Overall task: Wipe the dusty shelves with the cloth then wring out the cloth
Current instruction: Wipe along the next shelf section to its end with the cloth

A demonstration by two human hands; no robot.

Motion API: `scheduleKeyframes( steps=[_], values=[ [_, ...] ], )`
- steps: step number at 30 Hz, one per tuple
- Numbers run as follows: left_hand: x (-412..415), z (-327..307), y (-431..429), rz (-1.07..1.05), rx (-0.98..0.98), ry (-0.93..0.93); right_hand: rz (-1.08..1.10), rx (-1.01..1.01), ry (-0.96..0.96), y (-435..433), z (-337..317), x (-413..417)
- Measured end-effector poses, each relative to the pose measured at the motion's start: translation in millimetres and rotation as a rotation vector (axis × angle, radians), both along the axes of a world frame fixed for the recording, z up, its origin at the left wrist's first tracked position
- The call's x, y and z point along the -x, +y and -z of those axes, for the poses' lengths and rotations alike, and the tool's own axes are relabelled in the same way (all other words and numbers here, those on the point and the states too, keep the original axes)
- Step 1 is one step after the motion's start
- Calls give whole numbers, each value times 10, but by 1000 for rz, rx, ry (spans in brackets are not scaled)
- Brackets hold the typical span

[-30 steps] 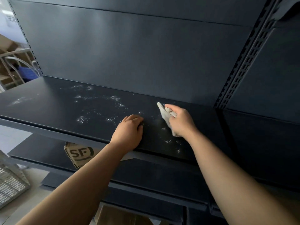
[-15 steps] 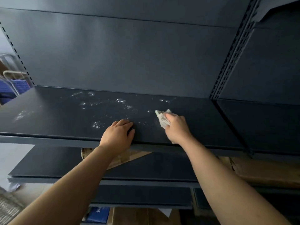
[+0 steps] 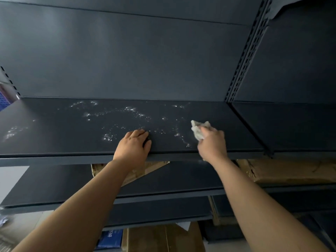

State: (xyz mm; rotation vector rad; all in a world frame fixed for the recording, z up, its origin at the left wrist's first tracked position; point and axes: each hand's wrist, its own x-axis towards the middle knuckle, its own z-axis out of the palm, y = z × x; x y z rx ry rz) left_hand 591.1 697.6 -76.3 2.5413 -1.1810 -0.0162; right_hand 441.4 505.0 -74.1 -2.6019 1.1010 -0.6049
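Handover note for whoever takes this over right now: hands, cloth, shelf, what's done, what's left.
Hands: the left hand rests on the front of the top shelf and holds nothing. The right hand grips the bunched cloth and presses it onto that shelf, right of centre.
Done: the stretch of shelf to the right of the cloth shows no specks.
Left: white dust specks cover the middle and left of the shelf, so wipe leftward. Then wring out the cloth, which is not yet done.
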Motion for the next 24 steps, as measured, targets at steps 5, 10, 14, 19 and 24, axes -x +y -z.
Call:
scheduleKeyframes(
  steps=[5, 10, 14, 19, 24],
  values=[
    [2, -56, -24, -4, 10, 40, -265, -343, -165, 418, -83, -332],
    [-86, -134, -51, -36, 7, 9, 22, -337, -405, -198, -310, -112],
    [-163, -145, -192, -70, -20, -5, 268, -166, -61, -796, -170, 210],
    [-275, -150, -396, -96, -53, 8, 77, -135, 41, -799, -71, -196],
    [-365, -140, -516, -138, -65, 6, -257, -174, 2, -286, -120, -693]
  ],
)
